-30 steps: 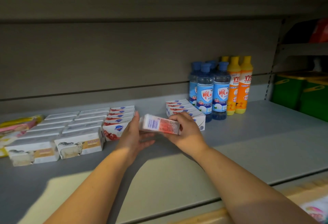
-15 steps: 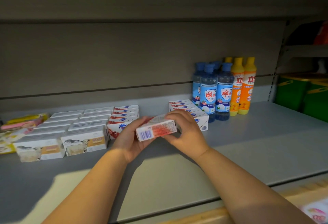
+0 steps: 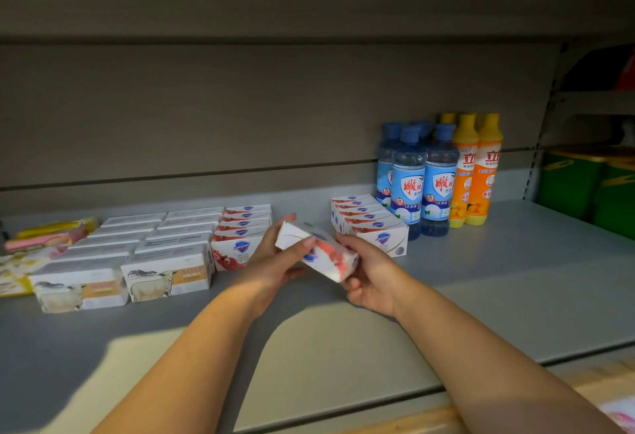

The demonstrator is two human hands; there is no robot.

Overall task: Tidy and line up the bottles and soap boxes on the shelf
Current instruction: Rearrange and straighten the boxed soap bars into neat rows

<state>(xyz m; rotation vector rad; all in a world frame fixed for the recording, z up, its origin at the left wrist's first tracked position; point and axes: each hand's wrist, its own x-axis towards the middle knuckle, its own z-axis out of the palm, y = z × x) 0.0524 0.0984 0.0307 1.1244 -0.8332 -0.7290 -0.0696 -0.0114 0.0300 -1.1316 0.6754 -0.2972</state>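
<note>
A white soap box with red print (image 3: 319, 253) is held tilted above the grey shelf (image 3: 481, 282), between two rows of like boxes. My left hand (image 3: 275, 258) grips its left end, thumb on top. My right hand (image 3: 369, 275) grips its right end from below. One row of red-and-white soap boxes (image 3: 240, 231) stands to the left, another row (image 3: 371, 224) to the right. Blue-capped clear bottles (image 3: 422, 179) and orange bottles (image 3: 476, 172) stand upright at the back right.
White soap boxes with a sheep picture (image 3: 137, 255) fill two rows at the left. Yellow and pink packets (image 3: 41, 238) lie at the far left. Green boxes (image 3: 591, 186) stand on the neighbouring shelf to the right. A shelf's front edge (image 3: 378, 402) runs below my arms.
Both hands have turned the soap box: its barcode end swung away and the printed face now tilts down to the right. The box stayed between the two rows.
</note>
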